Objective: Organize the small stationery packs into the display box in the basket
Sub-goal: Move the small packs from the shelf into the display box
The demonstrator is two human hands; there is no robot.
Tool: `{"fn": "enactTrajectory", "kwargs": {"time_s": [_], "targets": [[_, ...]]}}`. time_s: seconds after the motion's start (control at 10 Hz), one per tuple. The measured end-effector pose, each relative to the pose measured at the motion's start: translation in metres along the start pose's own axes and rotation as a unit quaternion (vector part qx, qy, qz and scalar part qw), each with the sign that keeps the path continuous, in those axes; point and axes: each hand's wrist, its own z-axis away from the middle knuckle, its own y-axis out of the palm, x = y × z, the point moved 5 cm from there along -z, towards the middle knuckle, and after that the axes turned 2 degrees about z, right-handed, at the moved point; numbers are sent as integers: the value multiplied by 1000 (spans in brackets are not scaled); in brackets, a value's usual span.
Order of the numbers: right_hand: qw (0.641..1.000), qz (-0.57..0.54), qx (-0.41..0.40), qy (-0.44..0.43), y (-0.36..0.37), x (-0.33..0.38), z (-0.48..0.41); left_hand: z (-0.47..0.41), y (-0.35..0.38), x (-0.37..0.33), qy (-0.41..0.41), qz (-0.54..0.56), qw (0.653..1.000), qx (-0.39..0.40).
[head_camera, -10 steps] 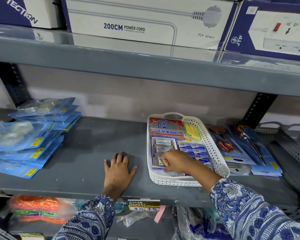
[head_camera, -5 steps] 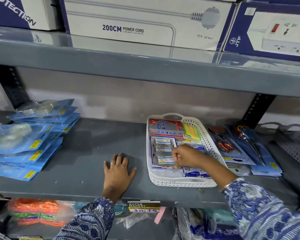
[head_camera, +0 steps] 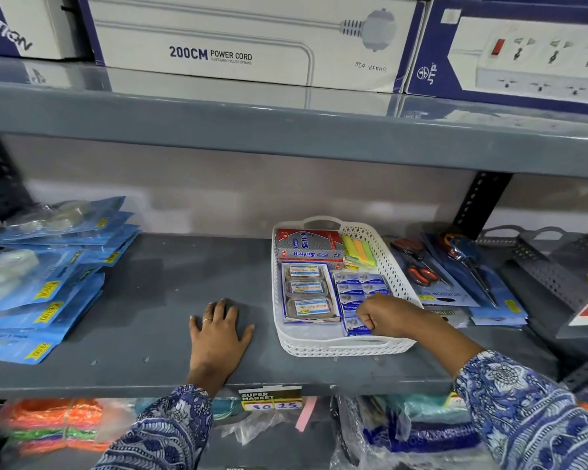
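Observation:
A white perforated basket (head_camera: 392, 262) sits on the grey shelf. Inside it lie a red and grey Softek box (head_camera: 308, 248), coloured sticky notes (head_camera: 357, 251), a blue display box (head_camera: 307, 292) with three clear packs, and beside it several small blue stationery packs (head_camera: 360, 287). My right hand (head_camera: 382, 315) is curled over the near end of the blue packs, fingers closed on one. Flat on the shelf, left of the basket, rests my left hand (head_camera: 219, 332) with fingers spread.
Blue tape packs (head_camera: 38, 279) are stacked at the left of the shelf (head_camera: 157, 276). Carded scissors (head_camera: 448, 269) lie right of the basket, with dark grey baskets (head_camera: 557, 262) beyond. Power cord boxes (head_camera: 252, 39) fill the shelf above. Bagged goods hang below.
My right hand has moved from the basket's front left across to the right column of small blue packs. The left hand has stayed put.

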Motion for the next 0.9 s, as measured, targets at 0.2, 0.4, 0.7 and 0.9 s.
{"fn": "enactTrajectory", "kwargs": {"time_s": [0.2,0.4,0.7,0.9], "targets": [[999,28,-27,21,-4,-6,-12,0,0,0,-1,-4,1000,-2],[998,40,-28,40,-7,-8,-21,0,0,1,-3,-2,1000,1],[997,16,-31,74,-4,-11,-16,0,-1,-1,0,-4,1000,-4],[988,-28,-117,93,-33,5,9,2,-2,0,9,-7,1000,3]]}}
